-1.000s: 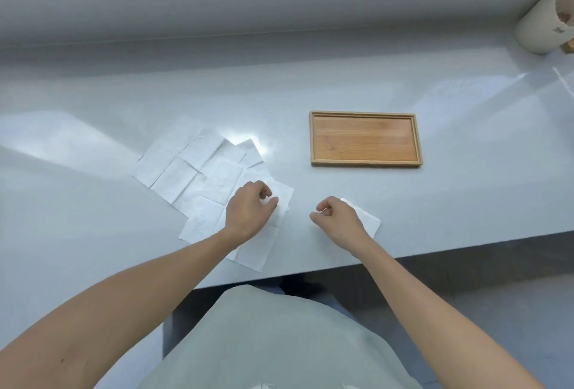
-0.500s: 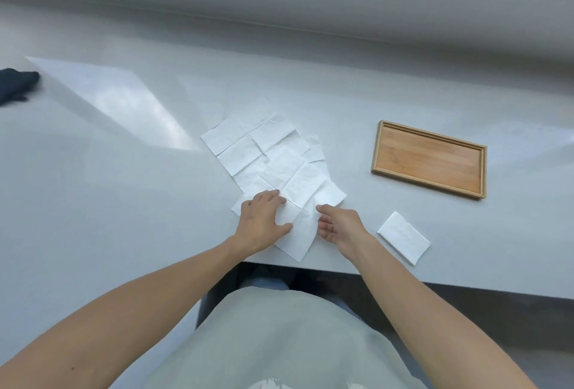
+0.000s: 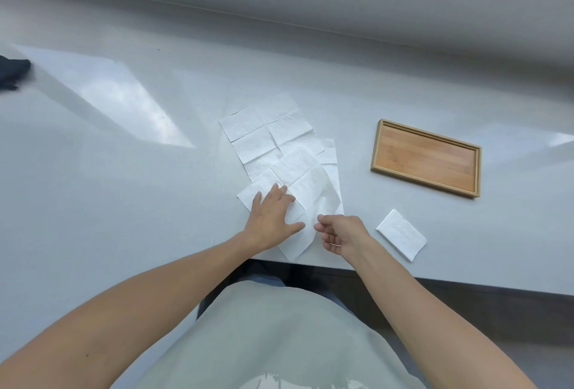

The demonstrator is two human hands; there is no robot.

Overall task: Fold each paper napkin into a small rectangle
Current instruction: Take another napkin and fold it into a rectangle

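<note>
Several unfolded white paper napkins (image 3: 273, 137) lie overlapping in the middle of the grey table (image 3: 124, 189). My left hand (image 3: 273, 217) lies flat with spread fingers on the nearest napkins. My right hand (image 3: 340, 233) pinches the edge of the top napkin (image 3: 313, 189) between thumb and forefinger, and that sheet bulges up off the pile. One napkin folded into a small rectangle (image 3: 401, 234) rests to the right of my right hand, close to the table's front edge.
An empty wooden tray (image 3: 427, 157) sits on the table to the right of the pile. A dark object (image 3: 12, 73) lies at the far left edge. The table's front edge runs just below my hands.
My right hand let go of the folded napkin, moved left to the pile and took the top napkin's edge. My left hand flattened onto the pile. The camera turned left.
</note>
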